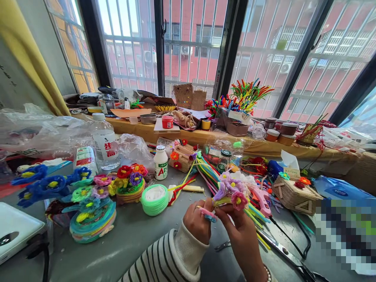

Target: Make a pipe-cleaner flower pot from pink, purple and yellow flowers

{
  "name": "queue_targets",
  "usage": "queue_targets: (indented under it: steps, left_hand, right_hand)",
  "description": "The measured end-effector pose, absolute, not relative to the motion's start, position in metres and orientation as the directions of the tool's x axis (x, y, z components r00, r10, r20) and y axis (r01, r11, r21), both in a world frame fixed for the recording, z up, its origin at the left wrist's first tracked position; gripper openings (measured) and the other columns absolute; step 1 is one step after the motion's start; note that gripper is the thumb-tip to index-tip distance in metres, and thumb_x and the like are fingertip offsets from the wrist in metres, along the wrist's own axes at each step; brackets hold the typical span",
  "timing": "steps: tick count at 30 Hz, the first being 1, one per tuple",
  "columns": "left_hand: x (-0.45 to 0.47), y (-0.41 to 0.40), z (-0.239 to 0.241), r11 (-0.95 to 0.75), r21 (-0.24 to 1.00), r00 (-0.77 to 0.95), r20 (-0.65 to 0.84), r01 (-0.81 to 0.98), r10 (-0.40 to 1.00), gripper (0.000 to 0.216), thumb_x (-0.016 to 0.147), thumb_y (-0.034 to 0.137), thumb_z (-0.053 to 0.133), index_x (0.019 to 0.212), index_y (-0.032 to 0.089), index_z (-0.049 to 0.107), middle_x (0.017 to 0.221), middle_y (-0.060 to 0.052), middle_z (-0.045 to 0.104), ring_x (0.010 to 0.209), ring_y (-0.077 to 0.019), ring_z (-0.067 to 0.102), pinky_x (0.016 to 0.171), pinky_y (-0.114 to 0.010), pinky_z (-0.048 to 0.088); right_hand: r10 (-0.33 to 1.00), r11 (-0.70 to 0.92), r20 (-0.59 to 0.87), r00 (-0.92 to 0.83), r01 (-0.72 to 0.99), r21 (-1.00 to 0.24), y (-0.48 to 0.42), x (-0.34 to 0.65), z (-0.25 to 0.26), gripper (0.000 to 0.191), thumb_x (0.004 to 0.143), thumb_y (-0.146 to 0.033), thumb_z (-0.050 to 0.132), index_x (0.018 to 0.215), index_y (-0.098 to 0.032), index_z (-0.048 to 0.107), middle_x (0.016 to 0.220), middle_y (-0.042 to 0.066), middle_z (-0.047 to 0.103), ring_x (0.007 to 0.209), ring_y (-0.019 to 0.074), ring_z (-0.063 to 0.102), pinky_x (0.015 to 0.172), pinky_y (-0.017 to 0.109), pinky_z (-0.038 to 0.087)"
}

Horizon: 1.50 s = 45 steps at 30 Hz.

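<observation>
My left hand, in a striped sleeve, is closed in a pinch on a pink and blue pipe cleaner. My right hand is closed round the stems of a small bunch of pipe-cleaner flowers, purple and pink with yellow centres, held just above the grey table. The two hands touch at the fingertips. A sheaf of loose coloured pipe cleaners lies right behind the bunch.
Finished pipe-cleaner flowers and a stack of coiled mats lie at left, a green coil at centre. A pink glue gun, scissors, a woven box, bottles and plastic bags crowd the table.
</observation>
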<state>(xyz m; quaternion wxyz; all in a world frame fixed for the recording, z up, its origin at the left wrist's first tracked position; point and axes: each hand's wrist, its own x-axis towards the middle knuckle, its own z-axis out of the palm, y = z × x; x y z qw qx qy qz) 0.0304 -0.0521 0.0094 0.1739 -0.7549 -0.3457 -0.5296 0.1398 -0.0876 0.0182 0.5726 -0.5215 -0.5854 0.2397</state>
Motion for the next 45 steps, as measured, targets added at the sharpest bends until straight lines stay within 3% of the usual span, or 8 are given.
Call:
queue_targets:
  steps: [5,9,14,20,25,29,36,45]
  left_hand:
    - [0.033,-0.055,0.016,-0.693,0.129,0.209,0.9,0.71,0.382,0.027,0.079,0.019,0.03,0.071,0.013,0.055,0.047,-0.003,0.051,0.044,-0.0136,0.047,0.042,-0.022,0.04]
    - [0.032,-0.054,0.011,-0.719,0.25,0.216,0.845,0.648,0.489,0.027,0.078,0.018,0.03,0.076,0.012,0.056,0.051,-0.005,0.055,0.048,-0.0148,0.051,0.044,-0.023,0.042]
    - [0.027,-0.05,0.01,-0.714,0.532,0.241,0.699,0.455,0.673,0.022,0.074,0.017,0.035,0.077,0.013,0.056,0.063,-0.008,0.061,0.058,-0.0159,0.055,0.054,-0.025,0.043]
    - [0.025,-0.044,0.012,-0.313,0.949,0.29,0.311,-0.042,0.905,0.033,0.073,0.038,0.041,0.05,0.015,0.045,0.04,0.003,0.038,0.037,-0.0066,0.034,0.04,-0.021,0.028]
    - [0.026,-0.039,0.012,0.147,0.834,0.493,0.163,-0.531,0.855,0.033,0.061,0.045,0.056,0.063,0.012,0.052,0.038,0.008,0.033,0.031,-0.0021,0.024,0.034,-0.018,0.022]
    - [0.026,-0.035,0.011,0.33,0.706,0.598,0.164,-0.627,0.784,0.028,0.059,0.037,0.062,0.061,0.011,0.053,0.036,0.009,0.032,0.028,0.0003,0.02,0.031,-0.016,0.022]
    - [0.03,-0.037,0.008,0.296,0.743,0.612,0.187,-0.6,0.769,0.035,0.064,0.038,0.057,0.045,0.012,0.043,0.033,0.007,0.034,0.027,-0.0003,0.025,0.029,-0.015,0.022]
    - [0.033,-0.04,0.011,0.29,0.818,0.597,0.079,-0.497,0.799,0.034,0.056,0.043,0.061,0.055,0.01,0.05,0.034,0.008,0.037,0.027,-0.0008,0.027,0.029,-0.017,0.025]
  right_hand:
    - [0.667,0.483,0.724,0.177,0.638,-0.6,-0.088,0.141,0.011,0.004,0.071,-0.019,0.053,0.071,-0.02,0.057,0.067,0.001,0.062,0.064,0.0158,0.056,0.061,0.026,0.043]
    - [0.593,0.513,0.794,0.132,0.698,-0.5,-0.083,0.138,0.011,0.005,0.072,-0.017,0.052,0.074,-0.02,0.055,0.069,0.002,0.06,0.066,0.0156,0.056,0.061,0.026,0.042]
    - [0.675,0.512,0.733,0.091,0.657,-0.553,-0.082,0.139,0.013,0.005,0.072,-0.021,0.053,0.077,-0.02,0.053,0.072,0.003,0.059,0.07,0.0167,0.055,0.063,0.027,0.043]
    - [0.845,0.445,0.524,0.106,0.401,-0.801,-0.089,0.145,0.022,0.015,0.08,-0.028,0.039,0.084,-0.018,0.05,0.074,0.004,0.058,0.07,0.0155,0.055,0.063,0.027,0.043]
    - [0.934,0.337,0.349,0.073,0.138,-0.931,-0.088,0.151,0.037,0.018,0.08,-0.029,0.038,0.078,-0.017,0.05,0.071,0.003,0.057,0.066,0.0147,0.055,0.062,0.026,0.045]
    - [0.896,0.398,0.436,0.086,0.281,-0.873,-0.084,0.153,0.038,0.018,0.081,-0.026,0.038,0.081,-0.017,0.053,0.069,0.003,0.056,0.063,0.0135,0.054,0.061,0.026,0.045]
    - [0.638,0.58,0.768,-0.062,0.694,-0.426,-0.086,0.153,0.029,0.02,0.076,-0.012,0.045,0.089,-0.02,0.057,0.08,0.006,0.058,0.078,0.0168,0.055,0.07,0.029,0.045]
    - [0.599,0.55,0.798,-0.067,0.758,-0.349,-0.086,0.154,0.031,0.012,0.073,-0.015,0.05,0.082,-0.019,0.057,0.077,0.005,0.06,0.076,0.0169,0.056,0.069,0.029,0.046]
